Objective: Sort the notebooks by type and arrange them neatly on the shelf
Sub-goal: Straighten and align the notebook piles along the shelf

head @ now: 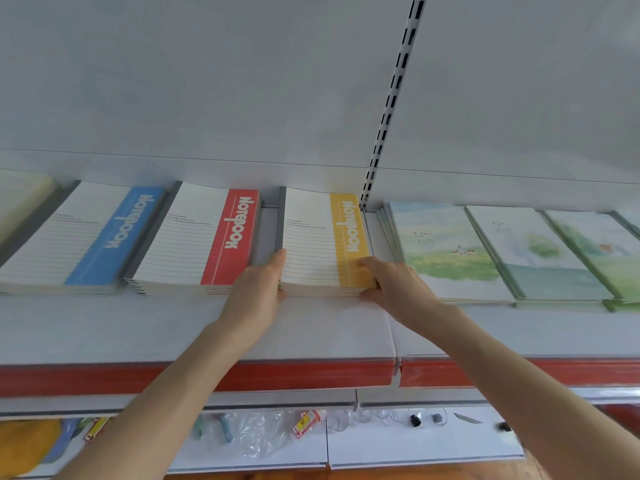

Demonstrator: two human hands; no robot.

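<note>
Head view: left hand (pixel 258 289), right hand (pixel 394 285) hold yellow notebook stack (pixel 311 251).

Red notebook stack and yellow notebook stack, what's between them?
Head view: a grey divider, bare shelf, and the left hand gripping the yellow notebook stack.

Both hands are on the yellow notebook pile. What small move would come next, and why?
Probably a gentle squeeze and push to square the yellow stack against the grey divider. The left hand holds its left edge, the right hand its front right corner, and its front edges look slightly uneven.
</note>
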